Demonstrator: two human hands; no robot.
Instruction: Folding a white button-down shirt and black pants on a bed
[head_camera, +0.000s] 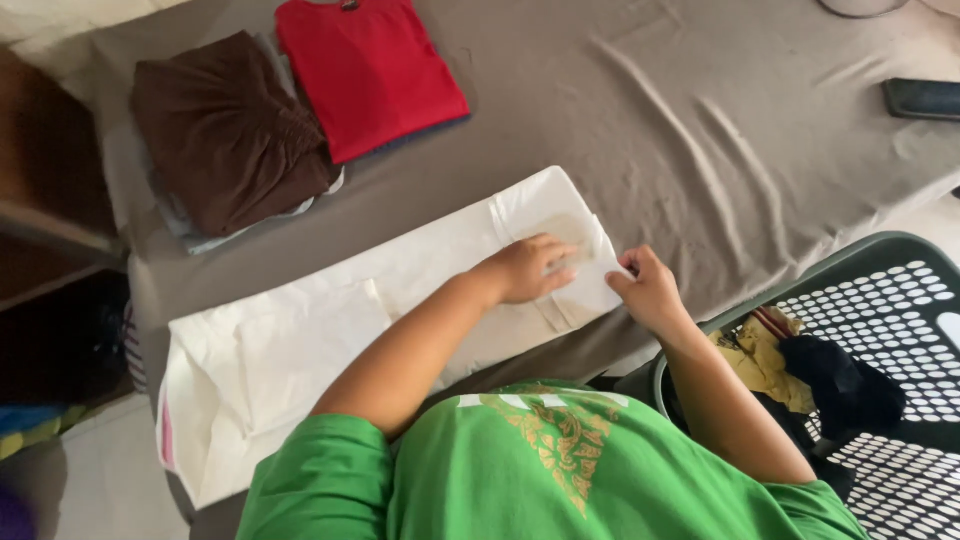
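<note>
Here, in the head view, a long white garment (400, 310) lies flat across the near edge of a bed covered by a grey-brown sheet (700, 150). The garment runs from the lower left, where one end hangs over the bed edge, to its upper right end near the middle of the picture.

Left hand (530, 268): laid palm down on the right end of the white garment, fingers extended and pressing the cloth flat. It is not closed around anything.

Right hand (648, 292): positioned at the garment's right edge, just beside the left hand. Thumb and fingers pinch a folded corner of the white cloth.

Both forearms extend from a green shirt (560, 470) with a gold print, visible at the bottom of the picture.

Surrounding items:
- A folded brown garment (225, 130) rests on top of a pile at the upper left of the bed.
- A folded red garment (365, 70) lies just beside it, to the right.
- A dark flat phone-like object (922, 98) lies at the right edge of the sheet, well apart from the hands.
- A dark green perforated laundry basket (880, 290) stands at the lower right, beside the right forearm, and holds yellow and dark clothing.
</note>
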